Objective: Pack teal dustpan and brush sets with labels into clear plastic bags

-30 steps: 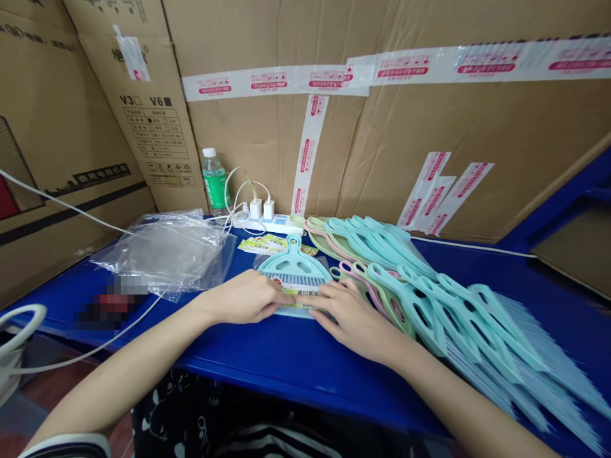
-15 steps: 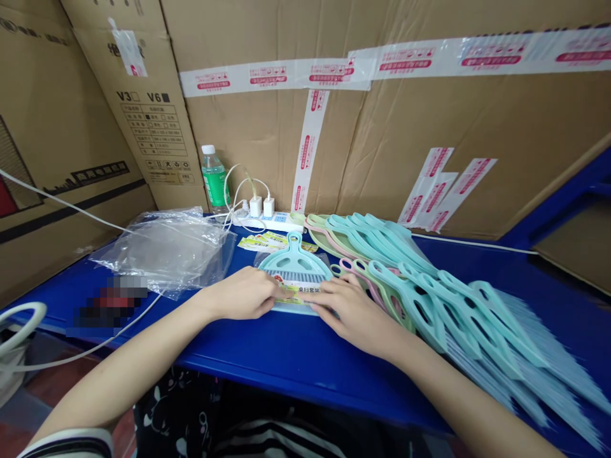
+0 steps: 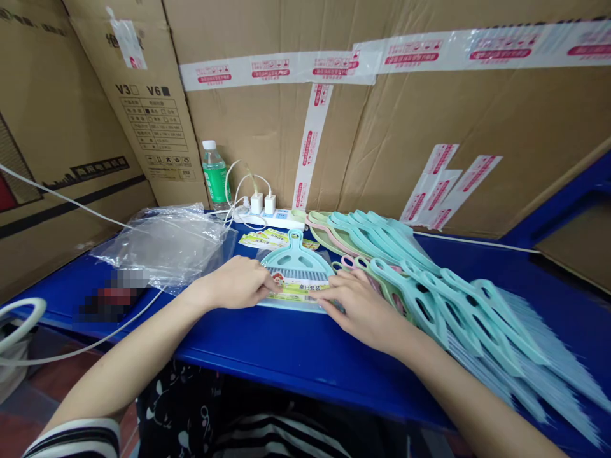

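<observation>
Head view. I work at the front edge of the blue table, near its middle. The thing in hand is a mint dustpan-and-brush set lying flat in a clear sleeve, handle pointing toward the back edge, with a printed label card across its near end.

Judgement on the step: it looks like seating and flattening the label card at the sleeve's mouth. To do it well, I judge that both hands should press evenly from the card's two ends, keeping it square to the sleeve, with no drag that would wrinkle the film.

My left hand rests on the left end of the card, fingers curled together, tips pressing or lightly pinching the edge; I cannot tell which. My right hand lies flat and loosely spread on the right end, fingertips on the card and sleeve. Neither hand grips anything whole.

Just beside my right hand, a fanned row of pastel brushes and dustpans runs toward the table's right corner. A heap of clear plastic bags lies toward the left edge. A green bottle and a power strip stand at the back edge.
</observation>
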{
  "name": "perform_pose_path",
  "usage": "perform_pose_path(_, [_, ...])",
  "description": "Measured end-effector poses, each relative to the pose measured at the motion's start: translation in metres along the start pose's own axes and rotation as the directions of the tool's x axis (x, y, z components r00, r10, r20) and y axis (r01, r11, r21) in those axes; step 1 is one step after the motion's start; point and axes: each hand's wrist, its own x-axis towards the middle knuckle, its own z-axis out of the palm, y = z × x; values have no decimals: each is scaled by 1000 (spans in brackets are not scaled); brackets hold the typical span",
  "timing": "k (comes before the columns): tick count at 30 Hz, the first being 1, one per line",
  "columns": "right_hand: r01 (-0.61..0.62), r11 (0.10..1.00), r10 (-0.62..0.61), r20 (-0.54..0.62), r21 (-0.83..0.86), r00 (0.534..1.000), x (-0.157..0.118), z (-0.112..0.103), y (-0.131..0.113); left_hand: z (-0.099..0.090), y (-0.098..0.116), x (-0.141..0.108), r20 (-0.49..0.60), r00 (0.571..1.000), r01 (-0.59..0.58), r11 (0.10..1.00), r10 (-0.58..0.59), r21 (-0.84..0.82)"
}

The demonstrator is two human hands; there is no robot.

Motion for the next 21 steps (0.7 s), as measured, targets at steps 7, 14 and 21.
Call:
perform_pose_path(7, [-59,998,60,58,-25,996,-3,-9,4,-13,-1,-4,79,990,115,993,-118,40])
perform_pose_path(14, [-78,996,82,100,-47,992,-7,-18,9,-20,-6,-7,142,969,193,978,-202,78])
perform_pose_path(21, [-229,971,234,99,-67,967,-4,-22,7,-20,-13,-9,108,975,192,981,-194,25])
